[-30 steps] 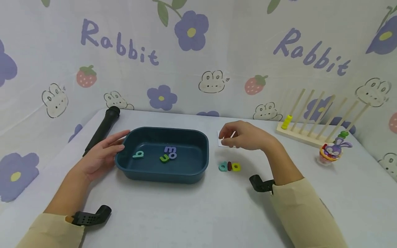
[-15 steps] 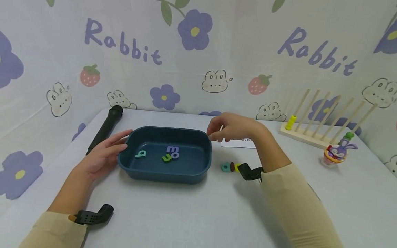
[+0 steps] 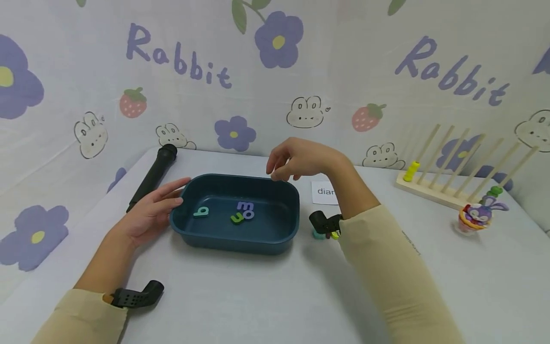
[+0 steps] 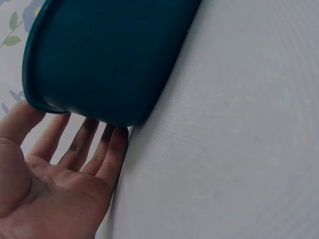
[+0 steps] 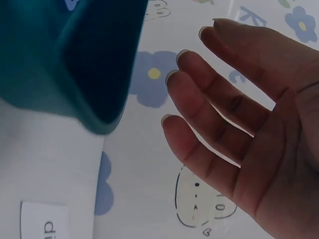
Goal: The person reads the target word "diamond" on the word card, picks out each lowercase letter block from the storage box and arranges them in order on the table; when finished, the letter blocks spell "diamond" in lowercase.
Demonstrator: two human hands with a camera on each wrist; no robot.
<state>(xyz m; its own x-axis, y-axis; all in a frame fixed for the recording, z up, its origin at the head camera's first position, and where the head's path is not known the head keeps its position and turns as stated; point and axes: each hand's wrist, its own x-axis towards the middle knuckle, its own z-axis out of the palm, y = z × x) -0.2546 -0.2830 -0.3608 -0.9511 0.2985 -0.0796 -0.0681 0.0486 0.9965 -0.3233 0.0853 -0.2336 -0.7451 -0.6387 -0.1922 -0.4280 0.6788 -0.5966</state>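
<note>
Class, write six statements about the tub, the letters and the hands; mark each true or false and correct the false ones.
1. Four toy letters lie inside the teal tub. True.
2. All the letters in it are purple. False: one is green and one teal.
3. The left hand is at the tub's left end. True.
4. The tub is tipped on its side. False: it stands upright on the table.
5. The right hand hovers near the tub's far rim. True.
6. The hands are touching each other. False: they are apart.

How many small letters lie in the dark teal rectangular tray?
4: turquoise letter, at left; purple m, purple o and green letter, clustered near the middle. The near wall could hide more.
</note>
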